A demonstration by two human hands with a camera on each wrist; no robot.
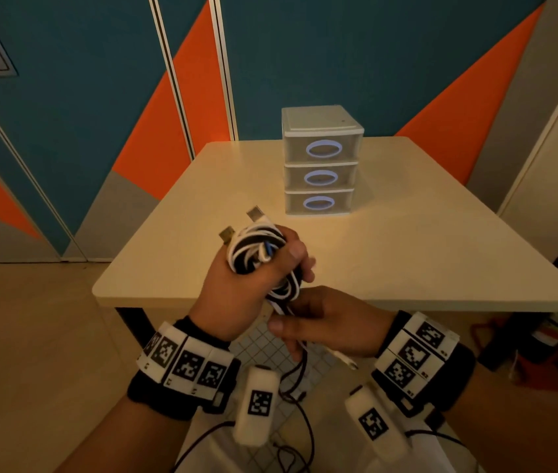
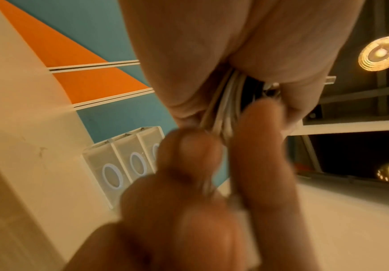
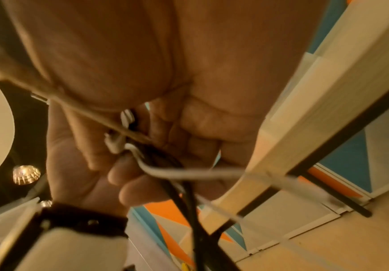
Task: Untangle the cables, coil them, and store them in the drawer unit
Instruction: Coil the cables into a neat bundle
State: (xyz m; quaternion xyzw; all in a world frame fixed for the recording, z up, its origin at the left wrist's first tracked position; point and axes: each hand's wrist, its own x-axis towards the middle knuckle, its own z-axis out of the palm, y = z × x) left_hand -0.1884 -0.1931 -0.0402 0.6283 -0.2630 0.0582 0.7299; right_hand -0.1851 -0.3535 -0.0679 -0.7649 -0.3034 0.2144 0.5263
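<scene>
On table [image 1: 407, 254] | drawer unit [image 1: 320, 162] | behind hands, cables [image 1: 257, 250]

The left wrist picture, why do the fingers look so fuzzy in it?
In the left wrist view the fingers sit too close to the lens and blur, while the drawer unit behind stays sharper; in the head view the left hand and cable bundle look crisp, under dim yellowish light.

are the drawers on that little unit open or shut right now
All shut. The three drawers of the drawer unit sit flush with its frame, none pulled out, in the head view.
</scene>
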